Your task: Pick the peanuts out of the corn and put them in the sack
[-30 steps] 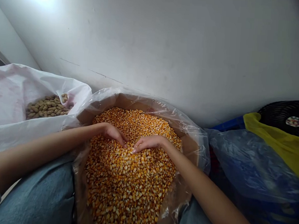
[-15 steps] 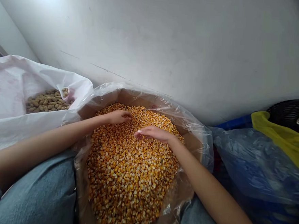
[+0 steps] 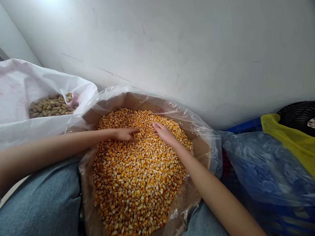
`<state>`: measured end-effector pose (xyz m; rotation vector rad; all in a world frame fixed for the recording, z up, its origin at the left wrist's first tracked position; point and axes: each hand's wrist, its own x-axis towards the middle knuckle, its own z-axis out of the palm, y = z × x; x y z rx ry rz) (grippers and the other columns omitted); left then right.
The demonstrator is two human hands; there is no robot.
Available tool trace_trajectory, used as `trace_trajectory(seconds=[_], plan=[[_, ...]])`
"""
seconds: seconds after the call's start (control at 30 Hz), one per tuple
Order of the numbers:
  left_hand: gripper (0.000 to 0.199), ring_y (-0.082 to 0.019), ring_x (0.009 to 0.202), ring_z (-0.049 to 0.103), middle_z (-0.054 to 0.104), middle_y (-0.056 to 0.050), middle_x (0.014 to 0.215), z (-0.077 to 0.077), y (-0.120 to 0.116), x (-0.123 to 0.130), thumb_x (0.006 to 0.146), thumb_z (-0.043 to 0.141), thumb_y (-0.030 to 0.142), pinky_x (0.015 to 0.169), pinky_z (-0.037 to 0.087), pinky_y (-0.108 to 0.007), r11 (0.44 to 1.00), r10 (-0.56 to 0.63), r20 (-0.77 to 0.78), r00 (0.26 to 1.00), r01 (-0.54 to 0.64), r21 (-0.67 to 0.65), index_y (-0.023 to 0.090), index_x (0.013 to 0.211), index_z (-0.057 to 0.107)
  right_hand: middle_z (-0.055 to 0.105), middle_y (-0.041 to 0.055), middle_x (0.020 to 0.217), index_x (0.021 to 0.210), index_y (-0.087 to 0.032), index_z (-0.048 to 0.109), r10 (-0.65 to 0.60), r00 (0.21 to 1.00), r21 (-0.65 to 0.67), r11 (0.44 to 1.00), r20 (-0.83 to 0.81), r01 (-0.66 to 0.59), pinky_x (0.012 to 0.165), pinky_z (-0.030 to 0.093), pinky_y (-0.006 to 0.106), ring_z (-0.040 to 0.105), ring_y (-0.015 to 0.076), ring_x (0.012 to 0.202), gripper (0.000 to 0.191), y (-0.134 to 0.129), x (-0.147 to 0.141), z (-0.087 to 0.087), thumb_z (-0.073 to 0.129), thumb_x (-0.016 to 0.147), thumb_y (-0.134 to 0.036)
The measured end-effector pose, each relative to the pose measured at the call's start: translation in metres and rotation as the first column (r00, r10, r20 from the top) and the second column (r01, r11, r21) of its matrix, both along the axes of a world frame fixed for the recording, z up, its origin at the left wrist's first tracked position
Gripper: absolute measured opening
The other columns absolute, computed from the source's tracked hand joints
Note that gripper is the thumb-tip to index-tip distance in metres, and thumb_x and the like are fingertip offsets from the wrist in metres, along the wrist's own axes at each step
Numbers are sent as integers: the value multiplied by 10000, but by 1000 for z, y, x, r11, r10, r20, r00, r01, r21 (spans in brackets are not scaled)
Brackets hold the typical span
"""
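Dried corn kernels [image 3: 139, 181] fill a brown sack [image 3: 202, 151] lined with clear plastic [image 3: 216, 154], standing between my knees. My left hand [image 3: 126, 134] is at the surface of the corn, left of its middle, with its fingers stretched to the right and slightly apart. Opposite it, my right hand [image 3: 163, 132] reaches in from the right, fingers extended over the far part of the kernels. Neither hand visibly holds anything, though some fingertips are hard to make out against the corn.
At the left, a white sack [image 3: 8, 96] holds peanuts in their shells [image 3: 52, 106]. To the right, a blue crate [image 3: 287, 227] carries clear plastic bags [image 3: 273, 165], with yellow mesh [image 3: 293, 138] and a black fan-like object [image 3: 308, 114] behind. A white wall [image 3: 178, 51] rises behind the sacks.
My left hand has come nearer to me and its fingers have spread. My right hand has moved farther from me, toward the back of the corn.
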<state>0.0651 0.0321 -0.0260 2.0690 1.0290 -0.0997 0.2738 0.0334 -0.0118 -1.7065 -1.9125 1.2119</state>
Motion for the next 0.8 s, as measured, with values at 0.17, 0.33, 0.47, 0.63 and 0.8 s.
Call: trace_trajectory(seconds=[0.17, 0.33, 0.47, 0.63, 0.8], plan=[[684, -246, 1233, 109, 92, -84, 1370, 14, -37, 21, 734, 402, 436, 988, 153, -364, 984, -108, 119, 987, 124, -131, 159, 1308, 152, 529, 107, 1055, 1103, -145, 422, -159, 981, -52, 987, -111, 154, 683, 446, 238, 569, 130, 820, 383, 9, 0, 1, 256, 826, -351], [564, -189, 1237, 123, 150, -28, 1364, 38, -64, 47, 767, 412, 354, 995, 169, -301, 875, -425, 404, 810, 483, -48, 191, 1281, 246, 499, 55, 1141, 1094, -177, 466, -3, 995, 152, 988, -99, 18, 877, 341, 247, 460, 118, 1032, 353, 5, -7, 2, 349, 805, -342], [343, -120, 999, 479, 523, -26, 1115, 50, -38, 44, 809, 346, 299, 875, 338, -211, 909, -415, 439, 797, 383, 163, 166, 1083, 505, 480, 53, 1174, 1086, -162, 497, 153, 983, 172, 976, -107, -133, 930, 277, 246, 420, 110, 1079, 352, 0, -14, 1, 347, 811, -324], [264, -162, 780, 546, 590, -51, 896, 24, 25, -6, 788, 364, 255, 711, 408, -274, 849, 25, 2, 1000, -23, 528, 163, 922, 571, 527, 83, 1104, 1047, -143, 524, -17, 1000, 142, 990, -4, 18, 866, 334, 295, 474, 158, 1007, 325, -1, -15, 2, 381, 799, -295], [224, -177, 804, 530, 564, -70, 892, -5, 37, -28, 757, 381, 146, 651, 410, -254, 761, 74, -357, 931, 179, 624, 159, 870, 573, 561, 70, 1038, 993, -164, 554, -3, 1000, 106, 994, 2, 2, 821, 354, 295, 507, 160, 938, 296, -6, -12, 3, 410, 782, -315]])
